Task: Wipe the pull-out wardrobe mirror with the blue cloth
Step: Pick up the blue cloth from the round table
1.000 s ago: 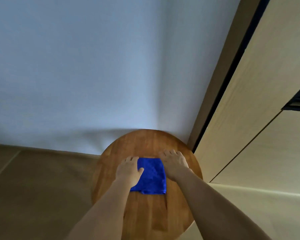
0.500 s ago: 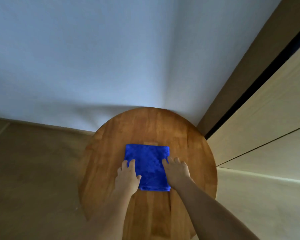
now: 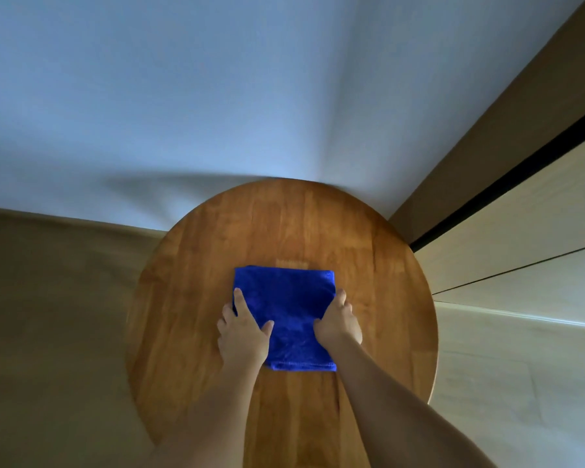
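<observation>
The left hand [image 3: 243, 334] and right hand [image 3: 337, 324] grip opposite edges of the folded blue cloth [image 3: 286, 315] on a round wooden table [image 3: 284, 228]. Pale wardrobe panels [image 3: 520, 231] stand right of both hands.

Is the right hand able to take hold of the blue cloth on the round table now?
Probably yes. The right hand already rests on the right edge of the blue cloth, fingers curled over it, and nothing else lies on the round table to block it.
</observation>
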Demonstrator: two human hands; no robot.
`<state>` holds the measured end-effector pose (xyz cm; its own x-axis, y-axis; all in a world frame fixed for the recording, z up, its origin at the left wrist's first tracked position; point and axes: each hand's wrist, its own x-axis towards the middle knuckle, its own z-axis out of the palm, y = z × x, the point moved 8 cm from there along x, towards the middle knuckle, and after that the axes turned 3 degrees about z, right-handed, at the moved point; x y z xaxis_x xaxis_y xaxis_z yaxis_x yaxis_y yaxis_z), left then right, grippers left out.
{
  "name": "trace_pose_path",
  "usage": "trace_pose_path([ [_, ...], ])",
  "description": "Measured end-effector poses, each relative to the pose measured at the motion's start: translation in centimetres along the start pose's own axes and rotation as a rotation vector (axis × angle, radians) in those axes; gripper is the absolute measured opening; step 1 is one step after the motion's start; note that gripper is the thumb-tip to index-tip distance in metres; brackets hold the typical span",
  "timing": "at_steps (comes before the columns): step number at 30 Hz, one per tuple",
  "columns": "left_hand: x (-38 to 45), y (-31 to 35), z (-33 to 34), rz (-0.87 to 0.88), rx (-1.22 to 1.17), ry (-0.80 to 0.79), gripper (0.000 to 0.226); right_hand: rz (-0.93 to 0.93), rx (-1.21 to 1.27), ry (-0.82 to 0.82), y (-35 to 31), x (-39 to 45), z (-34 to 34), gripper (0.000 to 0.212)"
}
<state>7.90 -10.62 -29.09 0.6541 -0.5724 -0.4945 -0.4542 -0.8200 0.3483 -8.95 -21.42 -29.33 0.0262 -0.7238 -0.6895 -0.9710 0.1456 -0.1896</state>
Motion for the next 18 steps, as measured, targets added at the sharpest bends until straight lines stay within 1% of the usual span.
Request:
trace_pose_path([
  [3,0.5,-0.6,0.0,-0.015,-0.034,-0.016,0.1,0.04,-0.03,0.017,-0.3,0.3,0.0,0.058],
  [5,0.6,-0.4,-0.3,-0.029,-0.026,-0.026,0.099,0.031,-0.061,0.032,-0.6,0.4,-0.1,0.049],
  [7,0.8,-0.5,-0.7,-0.031,0.032,-0.026,0.094,0.005,-0.072,0.048,-1.3,0.2,-0.2,0.047],
  [9,0.8,0.3,-1.4,0.031,0.131,0.004,0.091,-0.039,-0.071,0.08,-1.6,-0.1,-0.5,0.048],
  [10,0.6,0.6,-1.5,0.064,0.13,-0.012,0.09,-0.062,-0.091,0.095,-1.9,-0.5,-0.6,0.049],
  [12,-0.3,1.0,-1.9,0.096,-0.025,-0.073,0.083,-0.121,-0.149,0.124,-2.8,-1.9,-0.9,0.05],
  [14,-0.9,1.0,-2.5,0.063,-0.176,-0.115,0.072,-0.202,-0.208,0.144,-4.2,-3.3,-1.1,0.048],
  [18,-2.8,-0.8,-5.7,-0.052,-0.331,-0.017,0.057,-0.355,-0.245,0.173,-7.6,-7.0,-2.2,0.044],
])
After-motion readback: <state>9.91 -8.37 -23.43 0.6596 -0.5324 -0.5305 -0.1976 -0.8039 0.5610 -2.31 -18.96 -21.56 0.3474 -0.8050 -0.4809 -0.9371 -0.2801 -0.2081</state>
